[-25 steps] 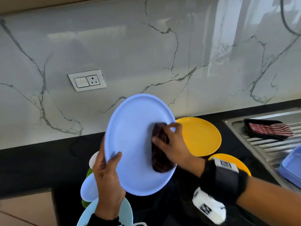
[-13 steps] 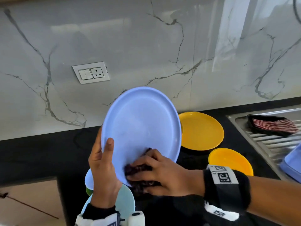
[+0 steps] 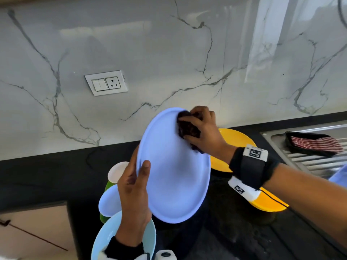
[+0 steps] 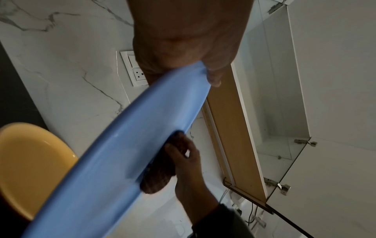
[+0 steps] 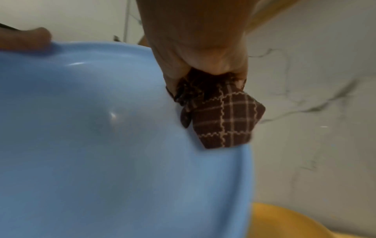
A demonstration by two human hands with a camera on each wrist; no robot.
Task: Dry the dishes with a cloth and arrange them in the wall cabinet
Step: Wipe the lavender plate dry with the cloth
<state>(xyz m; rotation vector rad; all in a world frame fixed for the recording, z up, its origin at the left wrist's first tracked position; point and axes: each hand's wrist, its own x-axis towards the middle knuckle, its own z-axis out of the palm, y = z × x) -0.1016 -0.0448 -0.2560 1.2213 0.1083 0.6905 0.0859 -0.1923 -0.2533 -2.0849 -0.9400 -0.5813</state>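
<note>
Your right hand (image 3: 201, 128) with the brown checked cloth (image 3: 187, 128) now sits at the far right rim of the blue plate (image 3: 174, 175); half a second ago it pressed the cloth against the near lower edge, and a second ago against the middle right. The plate stands nearly upright, tilted slightly, above the black counter (image 3: 47, 181). Your left hand (image 3: 134, 186) grips its near left rim, thumb lying across the front face and fingers curled behind. Your right hand's fingers are curled round the bunched cloth, pinching it against the plate's rim, with one corner of the cloth sticking out past the fingers in the right wrist view. Behind the plate on the right, two yellow plates (image 3: 236, 139) lie flat on the counter, the nearer one (image 3: 268, 203) partly hidden by your wrist. Under your left hand a pale blue bowl (image 3: 105, 239), a small blue dish (image 3: 109, 201), a green piece (image 3: 108, 185) and a white cup (image 3: 116, 171) are clustered together. At far right, a black tray (image 3: 293, 145) on the steel draining board (image 3: 308, 162) holds a red striped cloth (image 3: 315, 144). The left wrist view shows the wall cabinet (image 4: 284, 112) open, with a glass shelf.
</note>
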